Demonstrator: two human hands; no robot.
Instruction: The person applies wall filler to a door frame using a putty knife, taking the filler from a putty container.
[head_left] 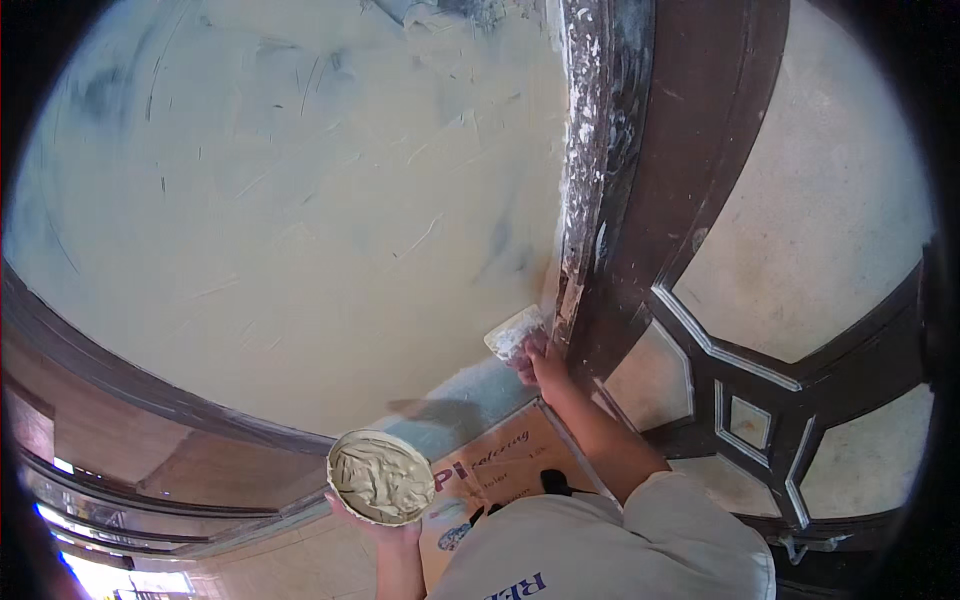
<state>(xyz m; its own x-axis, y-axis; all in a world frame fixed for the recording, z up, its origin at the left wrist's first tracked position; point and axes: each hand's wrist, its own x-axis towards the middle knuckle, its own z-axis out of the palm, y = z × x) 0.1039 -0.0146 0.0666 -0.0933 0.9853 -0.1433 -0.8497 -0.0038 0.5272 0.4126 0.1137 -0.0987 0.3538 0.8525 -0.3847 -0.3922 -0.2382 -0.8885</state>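
My left hand (395,533) supports a round tub (333,494) from below, at the lower middle. Thick beige putty (383,478) with ridges and folds fills it. Out to the right, my right hand (540,362) grips a flat, wide putty knife (513,332), its blade smeared with whitish putty. The blade lies at or against the lower right part of the wall (330,230), close to the door frame; exact contact is hard to tell. Pale putty with streaks and bluish patches coats most of this wall. A blue-grey strip (450,405) shows along its bottom.
A worn dark door frame (580,150) with white splatters borders the wall on the right. Beyond it stands a dark wooden door (690,170) with pale panels. Printed cardboard (520,450) covers the floor by my feet. Brown trim (150,385) edges the wall's left side.
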